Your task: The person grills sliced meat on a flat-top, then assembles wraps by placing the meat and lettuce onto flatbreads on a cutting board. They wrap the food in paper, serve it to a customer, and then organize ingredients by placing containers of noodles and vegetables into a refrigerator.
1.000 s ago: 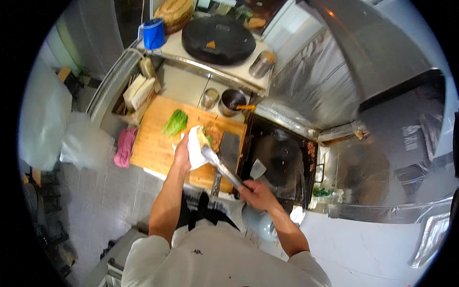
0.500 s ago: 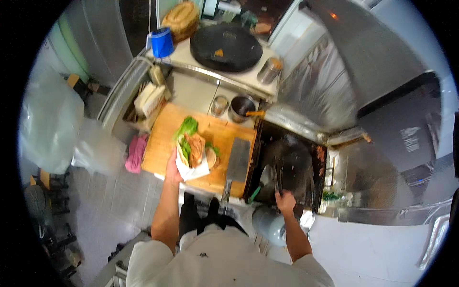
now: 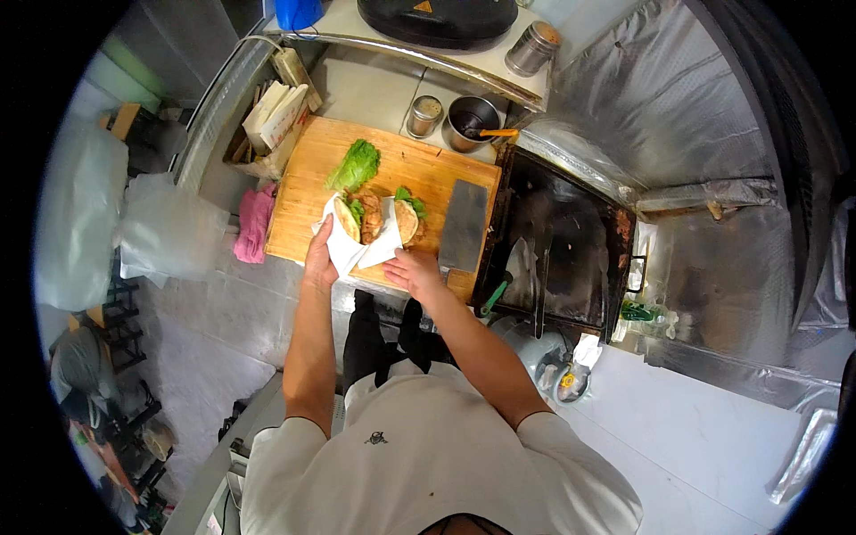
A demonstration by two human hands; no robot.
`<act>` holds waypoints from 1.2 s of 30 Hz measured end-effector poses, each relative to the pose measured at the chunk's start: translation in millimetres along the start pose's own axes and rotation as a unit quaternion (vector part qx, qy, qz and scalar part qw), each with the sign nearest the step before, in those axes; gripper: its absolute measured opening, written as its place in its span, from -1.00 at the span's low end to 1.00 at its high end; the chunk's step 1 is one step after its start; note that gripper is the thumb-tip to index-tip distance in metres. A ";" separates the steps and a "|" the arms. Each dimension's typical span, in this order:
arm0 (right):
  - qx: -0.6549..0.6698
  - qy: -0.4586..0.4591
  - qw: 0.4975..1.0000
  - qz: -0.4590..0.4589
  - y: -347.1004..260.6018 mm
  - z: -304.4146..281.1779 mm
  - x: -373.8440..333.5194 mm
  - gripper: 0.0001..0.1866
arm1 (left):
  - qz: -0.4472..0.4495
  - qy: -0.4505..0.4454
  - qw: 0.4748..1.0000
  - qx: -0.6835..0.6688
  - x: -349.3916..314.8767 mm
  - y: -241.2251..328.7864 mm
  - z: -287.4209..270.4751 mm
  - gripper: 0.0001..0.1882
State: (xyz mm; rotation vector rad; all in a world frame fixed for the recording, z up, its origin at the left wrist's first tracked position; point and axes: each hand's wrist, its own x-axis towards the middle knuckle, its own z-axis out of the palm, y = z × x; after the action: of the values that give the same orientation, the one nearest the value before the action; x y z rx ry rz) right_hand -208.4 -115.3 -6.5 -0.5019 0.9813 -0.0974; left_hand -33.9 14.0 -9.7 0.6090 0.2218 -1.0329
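Note:
A stuffed flatbread (image 3: pixel 371 219) with fried meat and greens sits in a white paper wrapper (image 3: pixel 342 253) over the near part of the wooden cutting board (image 3: pixel 290 209). My left hand (image 3: pixel 319 258) grips the wrapper from its left side. At the wrapper's lower right edge is my right hand (image 3: pixel 417 273), fingers stretched out and seemingly touching the paper. Just right of the wrapper lies another round flatbread (image 3: pixel 407 223) with greens showing. A lettuce leaf (image 3: pixel 354 167) rests behind them. The cleaver (image 3: pixel 465 225) lies flat on the board's right side, its handle hidden by my right arm.
Right of the board is a dark griddle (image 3: pixel 580 241), with tongs (image 3: pixel 541 281) and a green-handled scraper (image 3: pixel 497 294) at its near left. A metal pot (image 3: pixel 471 123) and a shaker (image 3: pixel 425 116) stand behind the board. A pink cloth (image 3: pixel 257 225) hangs at its left.
My right hand has let go of the tongs at the griddle and moved left to the wrapper. The view has shifted, and my left hand still holds the wrapped flatbread.

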 end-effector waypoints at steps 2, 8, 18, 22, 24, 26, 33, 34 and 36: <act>-0.018 0.014 1.000 -0.021 5.9 3.7 15.9 -0.72 | -0.003 0.024 1.000 0.018 0.1 -3.8 -1.1 -0.45; -0.208 0.036 0.944 -0.255 -1.8 16.3 -8.5 -0.90 | -0.023 0.030 0.999 0.013 3.1 -12.0 -4.0 -0.42; -0.321 -0.010 0.825 -0.465 -65.6 51.8 -109.2 -0.77 | 0.044 -0.094 0.980 -0.168 -9.1 -14.9 97.4 -0.44; -0.157 -0.006 0.889 -0.430 -87.8 84.8 -122.8 -0.62 | 0.048 -0.114 0.976 -0.182 -13.2 -3.9 130.2 -0.44; -0.156 -0.037 0.884 -0.440 -96.1 83.9 -114.9 -0.59 | 0.060 -0.124 0.975 -0.173 -15.9 -3.3 143.1 -0.43; -0.179 -0.049 0.884 -0.429 -100.4 84.1 -114.2 -0.55 | 0.075 -0.115 0.977 -0.165 -17.5 -5.0 151.8 -0.42; -0.115 -0.159 0.856 -0.478 -90.0 108.5 -130.3 0.04 | 0.155 -0.139 0.971 -0.121 -21.7 -2.1 189.0 -0.40; -0.130 -0.140 0.868 -0.459 -92.9 117.2 -134.7 0.19 | 0.160 -0.135 0.971 -0.113 -18.9 -0.1 191.6 -0.40; -0.219 -0.138 0.844 -0.470 -99.2 118.2 -132.0 0.18 | 0.163 -0.139 0.970 -0.117 -8.9 4.1 184.2 -0.41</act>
State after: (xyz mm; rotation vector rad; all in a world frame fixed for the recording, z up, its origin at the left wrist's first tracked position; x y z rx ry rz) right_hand -172.0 -120.2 193.2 -1.3615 0.3869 -0.6756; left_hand -54.5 -82.9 145.9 0.2690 -0.0052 -0.7490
